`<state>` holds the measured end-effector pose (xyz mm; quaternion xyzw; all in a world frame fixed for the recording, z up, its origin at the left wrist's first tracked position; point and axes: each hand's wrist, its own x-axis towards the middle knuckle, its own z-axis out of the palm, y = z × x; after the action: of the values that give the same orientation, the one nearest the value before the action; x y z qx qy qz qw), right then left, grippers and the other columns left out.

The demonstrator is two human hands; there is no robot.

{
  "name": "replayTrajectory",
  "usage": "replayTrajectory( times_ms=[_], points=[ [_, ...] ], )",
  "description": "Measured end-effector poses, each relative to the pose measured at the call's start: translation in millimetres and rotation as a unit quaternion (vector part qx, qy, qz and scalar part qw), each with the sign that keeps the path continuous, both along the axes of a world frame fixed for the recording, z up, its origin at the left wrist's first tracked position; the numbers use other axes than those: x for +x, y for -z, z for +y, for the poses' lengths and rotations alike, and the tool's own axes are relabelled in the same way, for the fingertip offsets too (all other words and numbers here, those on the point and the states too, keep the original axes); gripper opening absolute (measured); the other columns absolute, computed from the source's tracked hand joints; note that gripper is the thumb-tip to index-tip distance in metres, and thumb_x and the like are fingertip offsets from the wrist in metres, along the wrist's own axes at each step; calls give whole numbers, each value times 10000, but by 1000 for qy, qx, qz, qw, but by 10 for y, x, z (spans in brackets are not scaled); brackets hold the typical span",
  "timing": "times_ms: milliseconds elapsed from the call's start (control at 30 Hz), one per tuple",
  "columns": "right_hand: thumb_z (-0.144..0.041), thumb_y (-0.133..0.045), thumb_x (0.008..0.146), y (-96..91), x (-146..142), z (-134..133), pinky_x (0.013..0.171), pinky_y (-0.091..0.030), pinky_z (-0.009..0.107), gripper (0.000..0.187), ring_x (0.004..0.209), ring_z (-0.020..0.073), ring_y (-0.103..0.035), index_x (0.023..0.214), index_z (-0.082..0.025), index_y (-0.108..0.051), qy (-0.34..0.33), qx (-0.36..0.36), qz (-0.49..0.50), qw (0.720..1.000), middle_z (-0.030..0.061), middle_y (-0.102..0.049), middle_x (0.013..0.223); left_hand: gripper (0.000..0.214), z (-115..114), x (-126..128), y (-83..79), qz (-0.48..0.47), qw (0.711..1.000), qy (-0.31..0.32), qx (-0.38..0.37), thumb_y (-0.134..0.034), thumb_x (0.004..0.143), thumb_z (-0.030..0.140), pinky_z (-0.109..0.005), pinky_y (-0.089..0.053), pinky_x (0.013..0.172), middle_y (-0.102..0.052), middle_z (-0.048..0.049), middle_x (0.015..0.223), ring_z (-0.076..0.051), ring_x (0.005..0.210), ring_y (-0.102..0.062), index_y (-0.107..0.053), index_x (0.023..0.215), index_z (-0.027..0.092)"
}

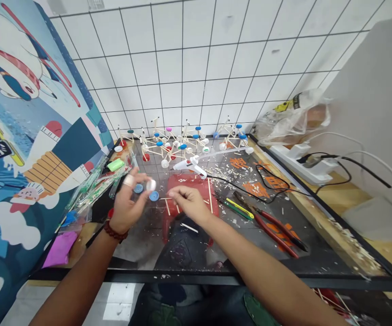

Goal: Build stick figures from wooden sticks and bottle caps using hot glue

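My left hand [130,199] pinches a white bottle cap [151,184] between its thumb and fingers, above the dark glossy tabletop. Two blue bottle caps [153,196] lie just below and beside it. To the right, my right hand [189,201] is closed in a pinch; what its fingertips hold, if anything, is too small to make out. Thin wooden sticks [167,207] lie near and partly under that hand. Beyond both hands rests a white glue gun [191,166] with a clear glue stick in its back.
Small stick models with cap wheels [182,146] line the tiled wall. Red-handled pliers [277,226] and green-yellow cutters [239,208] lie at right, near the black cord [236,184]. A power strip [304,165] sits farther right. Plastic packets [89,185] and pink clay [60,249] are at left.
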<state>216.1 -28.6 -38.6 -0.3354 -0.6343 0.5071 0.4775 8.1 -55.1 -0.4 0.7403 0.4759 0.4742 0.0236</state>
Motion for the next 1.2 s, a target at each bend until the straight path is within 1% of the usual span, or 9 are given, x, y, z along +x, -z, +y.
replayTrajectory(
  times_ms=[133,233,333,433,533,633,867,1033,1200],
  points=[
    [-373,-698,771,19,98,97,671,-491,290,188,653,155,-607,773,-189,-738,101,9,27,994,16,-704,700,549,102,-383,-108,-91,981,-167,48,-643,848,277,-416,-455,1044,-666,-84,1119,-227,1097,-630,-442,1350,187],
    [-374,-696,769,89,126,153,662,-484,301,187,663,168,-610,762,-192,-741,124,36,-7,992,29,-717,717,419,147,-602,-142,12,971,-239,-14,-695,765,312,-447,-474,1002,-684,-86,1062,-282,1098,-621,-570,1147,190],
    [-343,-681,812,145,125,151,653,-467,302,180,663,164,-593,721,-195,-730,118,122,-77,983,33,-693,711,188,140,-661,-137,161,965,-181,-102,-667,737,335,-502,-458,986,-690,-116,1087,-336,1109,-602,-607,858,204],
    [-319,-678,853,129,111,75,778,-459,349,140,806,188,-600,809,-209,-752,75,248,-175,950,53,-691,834,173,112,-618,-121,245,954,-93,-143,-625,753,361,-516,-418,1007,-670,-134,1181,-347,1142,-570,-626,817,200],
    [-359,-737,822,61,54,-40,878,-392,411,240,1012,243,-550,1021,-225,-742,23,324,-305,895,81,-662,1042,355,87,-579,-111,270,950,-42,-151,-592,779,332,-510,-346,1069,-690,-108,1150,-329,1176,-545,-647,1101,192],
    [-282,-704,847,7,-41,-114,879,-338,417,104,1075,265,-493,920,-219,-742,12,330,-388,860,82,-633,1073,681,76,-561,-98,292,941,-6,-172,-576,797,293,-561,-187,1147,-723,-70,1020,-326,1231,-517,-421,1452,185],
    [-224,-484,947,-86,2,-32,866,-359,378,160,989,221,-530,847,-197,-606,116,254,-227,933,67,-607,987,652,71,-214,28,270,955,13,-123,-609,833,296,-567,-64,1198,-680,-88,1254,-305,1353,-449,-434,1456,223],
    [-365,-402,977,-146,172,39,832,-430,346,262,871,196,-520,770,-223,-476,118,194,-78,971,41,-541,867,607,87,7,174,274,950,54,-139,-603,860,248,-639,-33,1182,-678,-120,1260,-316,1346,-473,-455,1448,229],
    [-558,-443,932,-134,140,58,741,-464,316,358,734,174,-530,807,-229,-506,50,83,3,995,7,-538,751,807,111,186,244,197,966,100,-136,-717,799,410,-629,-110,1184,-534,-149,1453,-335,1391,-423,-360,1501,235]
  ],
)
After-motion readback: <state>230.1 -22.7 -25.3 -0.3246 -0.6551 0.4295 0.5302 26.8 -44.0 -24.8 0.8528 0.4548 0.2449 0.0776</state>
